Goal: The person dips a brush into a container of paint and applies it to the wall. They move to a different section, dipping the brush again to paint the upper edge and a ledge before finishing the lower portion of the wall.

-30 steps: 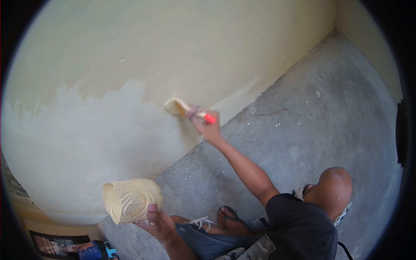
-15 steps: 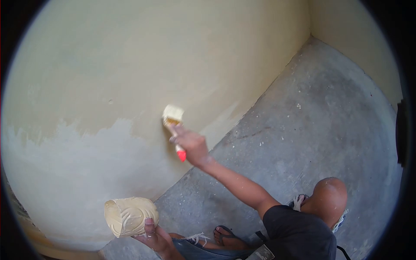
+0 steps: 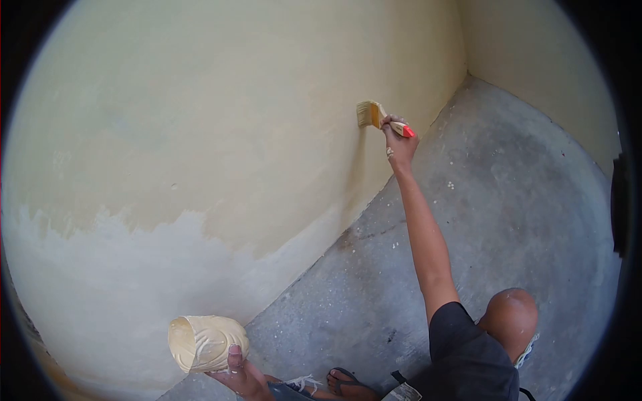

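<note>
From afar I watch the right hand [image 3: 401,142] grip a paintbrush [image 3: 375,115], its head left of the knuckles at the wall [image 3: 234,134]; the left hand [image 3: 242,379] clasps a paint-coated container [image 3: 215,344] above its palm.

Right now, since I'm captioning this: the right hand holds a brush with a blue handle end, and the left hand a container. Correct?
Not blue: in the head view, the handle end of the brush is red. The rest stands.

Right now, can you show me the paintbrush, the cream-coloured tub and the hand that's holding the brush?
Paintbrush [image 3: 375,114]: head view, on its orange-yellow middle band.
Tub [image 3: 212,342]: head view, on its cream-coated outer side.
Right hand [image 3: 401,145]: head view, on the middle of the hand.
</note>
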Tool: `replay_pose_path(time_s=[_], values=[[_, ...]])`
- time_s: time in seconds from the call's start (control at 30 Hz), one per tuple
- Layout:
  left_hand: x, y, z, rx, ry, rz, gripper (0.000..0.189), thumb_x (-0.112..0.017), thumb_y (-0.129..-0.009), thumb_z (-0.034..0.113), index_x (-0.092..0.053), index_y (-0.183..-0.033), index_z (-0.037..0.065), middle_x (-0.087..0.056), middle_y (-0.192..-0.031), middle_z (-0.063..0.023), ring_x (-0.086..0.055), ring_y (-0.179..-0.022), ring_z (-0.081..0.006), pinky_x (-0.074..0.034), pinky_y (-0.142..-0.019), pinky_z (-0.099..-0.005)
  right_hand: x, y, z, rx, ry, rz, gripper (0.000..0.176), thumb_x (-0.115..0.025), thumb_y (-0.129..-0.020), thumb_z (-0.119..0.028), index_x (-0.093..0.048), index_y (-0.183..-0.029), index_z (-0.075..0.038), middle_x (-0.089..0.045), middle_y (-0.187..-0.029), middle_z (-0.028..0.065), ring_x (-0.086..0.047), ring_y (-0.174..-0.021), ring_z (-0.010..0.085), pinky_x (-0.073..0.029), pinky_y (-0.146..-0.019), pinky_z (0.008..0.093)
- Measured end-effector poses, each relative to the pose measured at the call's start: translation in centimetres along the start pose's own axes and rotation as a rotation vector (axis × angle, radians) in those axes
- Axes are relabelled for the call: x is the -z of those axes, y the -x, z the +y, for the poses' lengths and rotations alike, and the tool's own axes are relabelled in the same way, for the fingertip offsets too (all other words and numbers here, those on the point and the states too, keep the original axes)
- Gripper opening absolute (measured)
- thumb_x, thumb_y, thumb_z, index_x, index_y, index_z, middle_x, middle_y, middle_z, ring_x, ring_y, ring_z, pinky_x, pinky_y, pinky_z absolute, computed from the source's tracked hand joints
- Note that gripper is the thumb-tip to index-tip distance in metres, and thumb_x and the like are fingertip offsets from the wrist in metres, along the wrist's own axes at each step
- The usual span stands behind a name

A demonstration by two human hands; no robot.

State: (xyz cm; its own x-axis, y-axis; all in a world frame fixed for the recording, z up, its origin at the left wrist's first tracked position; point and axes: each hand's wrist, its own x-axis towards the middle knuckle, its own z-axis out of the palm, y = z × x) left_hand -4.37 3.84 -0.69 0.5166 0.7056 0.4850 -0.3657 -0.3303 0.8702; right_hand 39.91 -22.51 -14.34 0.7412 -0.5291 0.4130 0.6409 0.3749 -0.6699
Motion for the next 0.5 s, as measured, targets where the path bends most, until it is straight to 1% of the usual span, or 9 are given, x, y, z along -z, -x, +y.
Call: replay_pose_path(time_s=[0.07,0.13,0.17,0.23,0.3,0.37,0.4,0.43,0.5], values=[[-0.3,-0.2,0.0,0.018,0.0,0.002,0.075,-0.071,-0.078,0.009,-0.03,-0.141,0.004,-0.045,-0.134,-0.0133,-0.047,-0.123,-0.0287,-0.039,-0.107,-0.0432,-1.4,0.0,-1.0,0.23,0.558,0.177,0.009,-0.068,-0.083,0.0,-0.07,-0.09,-0.006,-0.072,-0.089,0.0101,-0.071,-0.081,0.0195,-0.054,-0.075,0.029],[-1.3,0.1,-0.3,-0.005,-0.026,0.057,0.076,-0.071,-0.078,0.009,-0.03,-0.142,0.004,-0.044,-0.135,-0.0131,-0.045,-0.125,-0.0289,-0.037,-0.108,-0.0433,-4.2,3.1,-2.4,0.431,0.739,0.023,0.016,-0.066,-0.082,-0.002,-0.07,-0.095,-0.011,-0.072,-0.092,0.0123,-0.071,-0.08,0.0266,-0.055,-0.073,0.0323],[-2.0,1.1,0.0,-0.021,-0.018,0.057,0.076,-0.071,-0.078,0.009,-0.03,-0.142,0.004,-0.044,-0.135,-0.0131,-0.045,-0.125,-0.0289,-0.037,-0.108,-0.0433,-5.2,5.6,-4.0,0.39,0.741,-0.133,0.019,-0.064,-0.081,-0.004,-0.07,-0.097,-0.013,-0.072,-0.099,0.0111,-0.07,-0.081,0.0279,-0.055,-0.072,0.0363],[-3.1,1.4,-0.1,0.009,-0.031,0.049,0.077,-0.072,-0.077,0.01,-0.03,-0.142,0.004,-0.045,-0.134,-0.013,-0.046,-0.125,-0.0285,-0.037,-0.108,-0.0426,-8.5,11.5,-4.2,0.561,0.794,-0.353,0.011,-0.065,-0.082,-0.01,-0.068,-0.091,-0.016,-0.068,-0.111,0.013,-0.07,-0.083,0.0246,-0.056,-0.066,0.0362],[-2.9,1.2,-0.8,0.006,-0.029,-0.009,0.078,-0.073,-0.077,0.01,-0.03,-0.142,0.004,-0.044,-0.135,-0.0132,-0.046,-0.124,-0.0284,-0.037,-0.108,-0.0429,-10.6,17.4,-6.3,0.588,0.731,-0.602,0.011,-0.062,-0.084,-0.015,-0.066,-0.095,-0.013,-0.066,-0.116,0.0173,-0.07,-0.088,0.025,-0.057,-0.066,0.036],[-3.4,0.5,-1.7,0.0,0.0,-0.064,0.078,-0.073,-0.077,0.011,-0.03,-0.142,0.004,-0.044,-0.136,-0.0135,-0.046,-0.124,-0.0282,-0.037,-0.107,-0.0431,-12.1,20.9,-7.6,0.486,0.55,-0.771,0.012,-0.062,-0.086,-0.013,-0.066,-0.098,-0.012,-0.068,-0.115,0.012,-0.07,-0.092,0.0244,-0.057,-0.071,0.0377],[-3.6,0.3,-1.3,0.033,-0.031,-0.062,0.084,-0.076,-0.075,0.006,-0.029,-0.144,0.006,-0.044,-0.137,-0.0132,-0.046,-0.125,-0.0278,-0.039,-0.107,-0.044,-12.2,20.6,-9.3,0.256,0.453,-0.89,0.015,-0.065,-0.085,-0.012,-0.067,-0.099,-0.01,-0.07,-0.109,0.0084,-0.07,-0.091,0.0244,-0.056,-0.074,0.0357],[-3.6,0.3,-1.2,0.063,-0.066,-0.056,0.09,-0.08,-0.072,0.0,-0.028,-0.146,0.008,-0.045,-0.137,-0.013,-0.046,-0.125,-0.0274,-0.041,-0.106,-0.0448,-12.2,19.3,-10.0,0.274,0.458,-0.891,0.015,-0.065,-0.085,-0.012,-0.067,-0.099,-0.01,-0.07,-0.109,0.0084,-0.07,-0.091,0.0244,-0.056,-0.074,0.0357],[-2.8,0.4,-2.1,0.015,-0.055,-0.045,0.089,-0.08,-0.072,0.0,-0.03,-0.144,0.007,-0.046,-0.136,-0.0133,-0.048,-0.123,-0.0281,-0.041,-0.106,-0.045,-11.5,16.9,-10.8,-0.021,0.151,-0.932,0.02,-0.068,-0.083,-0.013,-0.067,-0.103,-0.009,-0.071,-0.103,0.0073,-0.07,-0.085,0.026,-0.055,-0.074,0.0326]])
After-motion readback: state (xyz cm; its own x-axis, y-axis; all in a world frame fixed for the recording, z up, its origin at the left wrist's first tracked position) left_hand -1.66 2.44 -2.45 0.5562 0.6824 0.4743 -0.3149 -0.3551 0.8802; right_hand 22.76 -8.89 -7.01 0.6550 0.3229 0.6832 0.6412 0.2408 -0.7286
